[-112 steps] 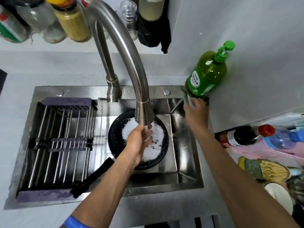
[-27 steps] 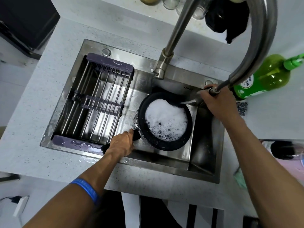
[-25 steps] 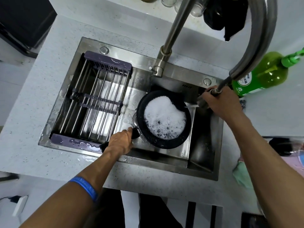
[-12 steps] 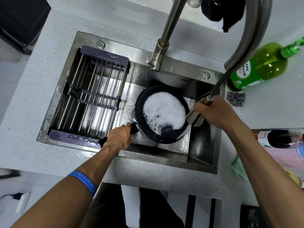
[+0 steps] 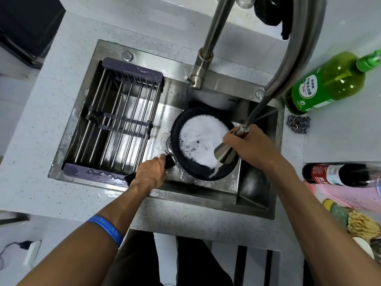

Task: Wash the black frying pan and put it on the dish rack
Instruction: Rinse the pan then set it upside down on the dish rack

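Head view is looking straight down as you are working in the sink (image 5: 255, 205). Your left hand (image 5: 151, 174) is wrapping its fingers tight around the black frying pan's handle (image 5: 169, 162), and the black frying pan (image 5: 203, 144) is sitting in the right part of the basin, more than half filled with white foam. Your right hand (image 5: 250, 144) is clamping the pull-out spray head (image 5: 224, 153), its hose running up into the tall faucet (image 5: 299, 50). A pale stream is hitting the near side of the pan, where dark surface is showing through the suds; whether the pan is tilting slightly is hard to judge from here. The dish rack (image 5: 117, 124) is lying across the left of the basin, just beside the pan. A green soap bottle (image 5: 323, 83) and a steel scourer (image 5: 298, 123) are waiting on the counter to your right.
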